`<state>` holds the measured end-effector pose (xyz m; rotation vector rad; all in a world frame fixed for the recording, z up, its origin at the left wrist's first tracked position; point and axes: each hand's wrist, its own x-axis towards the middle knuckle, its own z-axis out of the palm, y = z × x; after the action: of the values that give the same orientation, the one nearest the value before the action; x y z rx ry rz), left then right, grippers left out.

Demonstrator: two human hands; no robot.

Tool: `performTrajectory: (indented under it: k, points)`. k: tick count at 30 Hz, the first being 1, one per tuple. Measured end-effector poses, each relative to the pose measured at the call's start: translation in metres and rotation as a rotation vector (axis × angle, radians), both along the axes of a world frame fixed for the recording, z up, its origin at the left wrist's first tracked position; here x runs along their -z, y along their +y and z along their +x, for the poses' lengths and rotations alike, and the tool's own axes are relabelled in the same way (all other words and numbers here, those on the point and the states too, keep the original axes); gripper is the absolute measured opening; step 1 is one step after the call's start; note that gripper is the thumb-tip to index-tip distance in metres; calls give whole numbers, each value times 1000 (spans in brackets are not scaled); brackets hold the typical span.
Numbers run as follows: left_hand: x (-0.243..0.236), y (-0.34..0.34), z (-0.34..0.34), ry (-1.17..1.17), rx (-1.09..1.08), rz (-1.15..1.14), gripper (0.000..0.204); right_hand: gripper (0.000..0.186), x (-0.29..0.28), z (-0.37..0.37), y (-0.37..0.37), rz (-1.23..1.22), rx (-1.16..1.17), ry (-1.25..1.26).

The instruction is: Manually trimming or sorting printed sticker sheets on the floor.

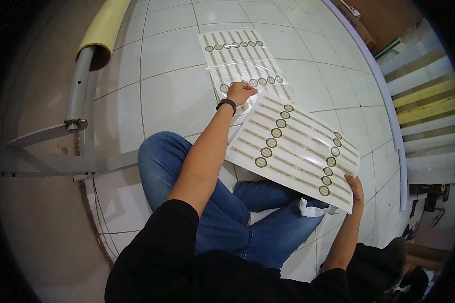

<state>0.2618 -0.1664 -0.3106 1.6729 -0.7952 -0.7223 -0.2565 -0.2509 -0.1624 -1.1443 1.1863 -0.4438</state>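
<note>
My left hand is closed in a pinch at the upper corner of a sticker sheet, by a crumpled white piece; exactly what the fingertips hold is unclear. My right hand grips that sheet's lower right edge, holding it tilted above my jeans-clad legs. The sheet carries rows of round labels and narrow strips. Beyond my left hand, a similar sheet under glossy film lies on the tiled floor. A loose white backing strip with a curled end lies on my right leg, below the held sheet.
A metal stand holding a yellow roll on a bar is at my left. Along the right run a long pale lilac rail and stacked rolls. Dark clothing or bags lie at the lower right, partly hidden.
</note>
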Motion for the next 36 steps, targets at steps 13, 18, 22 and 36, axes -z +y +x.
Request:
performTrajectory:
  k: [13, 18, 22, 36]
  points:
    - [-19, 17, -29, -741, -70, 68, 17, 49, 40, 11, -17, -2, 97, -105]
    - [-2, 21, -20, -735, -60, 234, 13, 45, 49, 22, -21, 43, 123, -89]
    - [-11, 19, -29, -702, -86, 122, 12, 43, 52, 25, -19, 13, 147, -123]
    - [-3, 24, -28, -640, -177, 69, 13, 47, 81, 4, -29, 5, 197, -208]
